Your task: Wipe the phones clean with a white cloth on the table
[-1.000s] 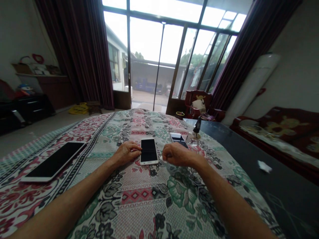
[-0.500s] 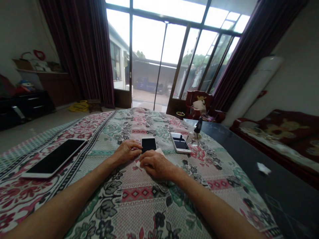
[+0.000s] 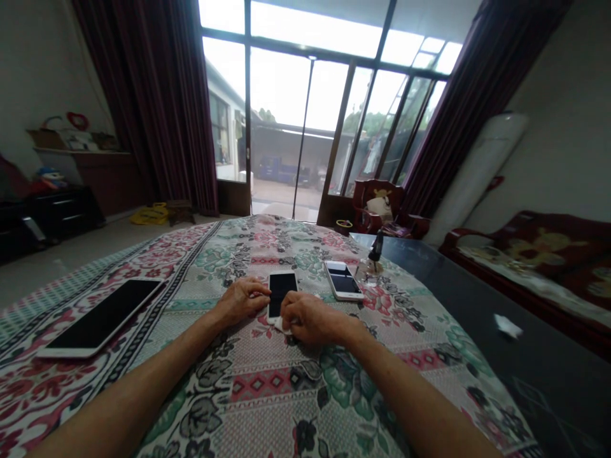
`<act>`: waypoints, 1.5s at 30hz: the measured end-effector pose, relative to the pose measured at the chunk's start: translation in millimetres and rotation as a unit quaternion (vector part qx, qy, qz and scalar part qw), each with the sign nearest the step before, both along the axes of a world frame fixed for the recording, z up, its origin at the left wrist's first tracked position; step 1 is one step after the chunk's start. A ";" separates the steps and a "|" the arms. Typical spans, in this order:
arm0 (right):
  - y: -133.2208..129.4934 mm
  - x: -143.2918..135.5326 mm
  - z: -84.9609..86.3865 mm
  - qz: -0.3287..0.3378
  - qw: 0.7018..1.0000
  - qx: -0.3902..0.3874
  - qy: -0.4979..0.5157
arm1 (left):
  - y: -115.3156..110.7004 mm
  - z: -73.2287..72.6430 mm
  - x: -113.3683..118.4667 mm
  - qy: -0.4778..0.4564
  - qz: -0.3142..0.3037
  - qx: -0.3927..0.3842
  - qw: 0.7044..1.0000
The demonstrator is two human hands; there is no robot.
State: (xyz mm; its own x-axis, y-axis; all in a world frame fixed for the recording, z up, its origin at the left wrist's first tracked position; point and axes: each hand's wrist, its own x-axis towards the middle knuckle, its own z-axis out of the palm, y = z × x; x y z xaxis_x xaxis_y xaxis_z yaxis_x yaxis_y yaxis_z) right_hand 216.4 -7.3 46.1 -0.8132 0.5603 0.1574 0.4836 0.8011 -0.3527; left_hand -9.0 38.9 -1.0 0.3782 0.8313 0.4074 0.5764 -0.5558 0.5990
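Note:
A white smartphone (image 3: pixel 283 285) with a dark screen lies flat on the floral tablecloth (image 3: pixel 267 407), between my hands. My left hand (image 3: pixel 243 299) rests at its left side, fingers bent together and gripping that edge. Over the phone's lower right part is my right hand (image 3: pixel 310 318), closed around a white tissue (image 3: pixel 281 325); a bit of it shows under the fingers at the bottom edge. To the right lies a second white smartphone (image 3: pixel 343 281), screen up. On the far left is a white tablet (image 3: pixel 102 317) with a black screen. Neither hand touches these two.
Behind the second phone stands a small clear bottle (image 3: pixel 369 270) with a black top (image 3: pixel 377 247). A dark table (image 3: pixel 477 305) on the right bears a crumpled white tissue (image 3: pixel 508 326). Carved wooden seats (image 3: pixel 548 248) and a glass door (image 3: pixel 296 140) lie beyond.
My right hand has shifted with the tissue from across the phone's lower end towards its right side, baring more of the screen. My left hand stays at the left edge. The view has tilted slightly.

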 end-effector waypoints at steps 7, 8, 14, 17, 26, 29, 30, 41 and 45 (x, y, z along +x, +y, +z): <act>3.8 16.9 7.9 -0.021 0.999 -0.022 -0.016 | -1.1 0.7 0.9 -0.001 0.004 0.001 1.000; 3.2 15.4 7.1 -0.017 1.000 -0.016 -0.010 | -0.7 0.3 1.1 -0.005 0.005 0.003 1.000; -5.3 -6.3 -2.1 -0.014 1.000 0.026 0.007 | 1.4 -1.3 1.7 0.002 0.011 -0.001 1.000; -9.2 -16.0 -6.8 -0.017 0.999 0.047 0.009 | 0.5 0.1 2.0 0.003 0.011 0.006 1.000; -10.7 -30.6 -15.3 0.028 0.996 0.075 0.034 | -1.8 4.9 2.4 0.016 0.016 -0.006 1.000; -9.5 -27.0 -12.7 0.022 0.997 0.068 0.031 | -1.3 3.6 1.8 0.016 0.018 -0.002 1.000; -8.9 -24.8 -11.2 0.017 0.997 0.064 0.029 | -1.0 2.7 1.6 0.015 0.016 -0.001 1.000; 1.7 6.4 2.4 -0.010 1.000 -0.014 0.002 | 4.7 -7.7 0.1 0.000 -0.001 0.021 1.000; 1.5 6.5 1.5 -0.013 1.000 -0.007 0.004 | 4.6 -7.1 -0.1 -0.006 -0.006 0.026 1.000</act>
